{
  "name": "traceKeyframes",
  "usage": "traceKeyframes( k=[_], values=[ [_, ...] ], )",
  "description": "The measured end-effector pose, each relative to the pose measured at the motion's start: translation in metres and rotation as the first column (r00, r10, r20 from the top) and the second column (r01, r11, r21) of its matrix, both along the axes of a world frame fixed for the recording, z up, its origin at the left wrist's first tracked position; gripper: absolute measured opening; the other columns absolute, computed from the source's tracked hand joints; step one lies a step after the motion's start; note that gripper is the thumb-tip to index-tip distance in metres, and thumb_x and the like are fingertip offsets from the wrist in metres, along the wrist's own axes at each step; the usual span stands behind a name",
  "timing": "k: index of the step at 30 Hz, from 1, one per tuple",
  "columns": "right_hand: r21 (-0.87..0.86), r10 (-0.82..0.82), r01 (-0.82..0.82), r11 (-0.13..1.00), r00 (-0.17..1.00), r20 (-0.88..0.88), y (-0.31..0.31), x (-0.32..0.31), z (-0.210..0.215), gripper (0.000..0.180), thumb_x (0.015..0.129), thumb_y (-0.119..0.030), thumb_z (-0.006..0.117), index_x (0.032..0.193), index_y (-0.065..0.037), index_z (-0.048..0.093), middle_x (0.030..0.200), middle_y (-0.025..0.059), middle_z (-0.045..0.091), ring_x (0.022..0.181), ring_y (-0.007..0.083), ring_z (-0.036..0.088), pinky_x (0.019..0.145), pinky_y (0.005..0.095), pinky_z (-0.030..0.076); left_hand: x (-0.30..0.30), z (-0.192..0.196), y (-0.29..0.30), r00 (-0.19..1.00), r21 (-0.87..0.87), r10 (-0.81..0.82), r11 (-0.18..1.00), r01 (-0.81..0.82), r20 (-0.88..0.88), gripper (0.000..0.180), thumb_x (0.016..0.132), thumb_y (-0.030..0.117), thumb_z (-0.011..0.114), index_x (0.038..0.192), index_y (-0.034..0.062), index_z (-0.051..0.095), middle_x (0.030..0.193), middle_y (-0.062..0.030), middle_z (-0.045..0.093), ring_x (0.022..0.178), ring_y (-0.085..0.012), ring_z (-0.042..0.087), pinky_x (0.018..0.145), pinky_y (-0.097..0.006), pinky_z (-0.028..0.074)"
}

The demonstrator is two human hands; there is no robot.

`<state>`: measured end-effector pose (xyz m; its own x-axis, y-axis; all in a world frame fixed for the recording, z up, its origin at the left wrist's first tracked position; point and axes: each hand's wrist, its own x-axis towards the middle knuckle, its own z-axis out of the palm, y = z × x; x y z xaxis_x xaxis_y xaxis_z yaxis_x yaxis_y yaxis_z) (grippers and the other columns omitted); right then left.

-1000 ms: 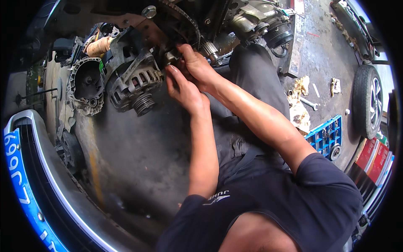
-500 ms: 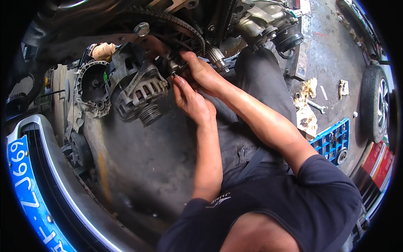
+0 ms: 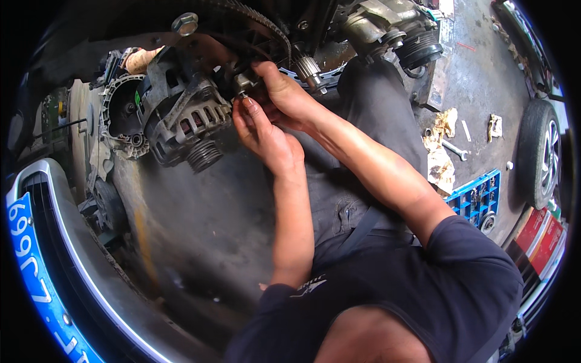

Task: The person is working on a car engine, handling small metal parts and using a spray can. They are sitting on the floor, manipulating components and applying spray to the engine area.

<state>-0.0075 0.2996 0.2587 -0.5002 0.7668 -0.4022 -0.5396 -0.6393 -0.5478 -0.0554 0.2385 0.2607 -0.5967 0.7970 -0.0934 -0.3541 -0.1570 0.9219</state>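
Both hands meet beside the alternator (image 3: pixel 181 124), just right of its slotted casing and ribbed pulley (image 3: pixel 204 155). The thumb and fingers of my left hand (image 3: pixel 269 136) are pinched at a small metal bolt (image 3: pixel 244 95), mostly covered by the fingertips. Above it, my right hand (image 3: pixel 287 94) curls round a dull metal fitting (image 3: pixel 244 80) under the engine, its thumb on top and its other fingers largely hidden. A splined metal shaft (image 3: pixel 310 72) with a bolt-like tip sticks out to the right of that hand.
A ribbed black pulley (image 3: pixel 419 49) sits on a unit at upper right. At left are a round gearbox housing (image 3: pixel 124 112) and a car bumper (image 3: pixel 78 242). On the right floor lie a wrench (image 3: pixel 455 150), crumpled rags (image 3: pixel 440 166), a blue tray (image 3: pixel 478 196) and a wheel (image 3: pixel 538 154).
The view has shifted slightly, so the alternator and both hands sit a little farther left and higher. Both hands stay at the fitting, with the left fingertips still pinched at the bolt.
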Motion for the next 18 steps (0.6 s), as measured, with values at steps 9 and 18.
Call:
traceKeyframes(
  k=[9,18],
  values=[
    [0.157,0.078,-0.104,0.982,0.984,0.161,0.004,0.001,-0.003,0.061,0.096,-0.059,0.041,0.093,-0.002,0.062,0.069,0.0065,0.063,0.057,0.0137,0.053,0.058,0.0283,0.046,0.004,0.029,-0.036,0.955,-0.107,-0.206,0.967,0.233,0.215,0.017,0.100,0.019,0.061,0.107,0.0034,0.062,0.085,0.0008,0.060,0.062,-0.0052,0.049,0.051,-0.020,0.035],
    [0.095,0.143,-0.144,0.985,0.990,0.018,0.000,0.004,0.001,0.070,0.094,-0.064,0.042,0.093,0.004,0.061,0.070,0.0131,0.066,0.043,0.0174,0.053,0.039,0.0281,0.047,-0.031,0.033,0.001,0.513,0.021,-0.261,0.904,0.427,0.818,0.020,0.104,0.018,0.053,0.085,0.0156,0.055,0.070,0.0035,0.057,0.044,-0.0052,0.041,0.038,-0.021,0.030]
  ],
)
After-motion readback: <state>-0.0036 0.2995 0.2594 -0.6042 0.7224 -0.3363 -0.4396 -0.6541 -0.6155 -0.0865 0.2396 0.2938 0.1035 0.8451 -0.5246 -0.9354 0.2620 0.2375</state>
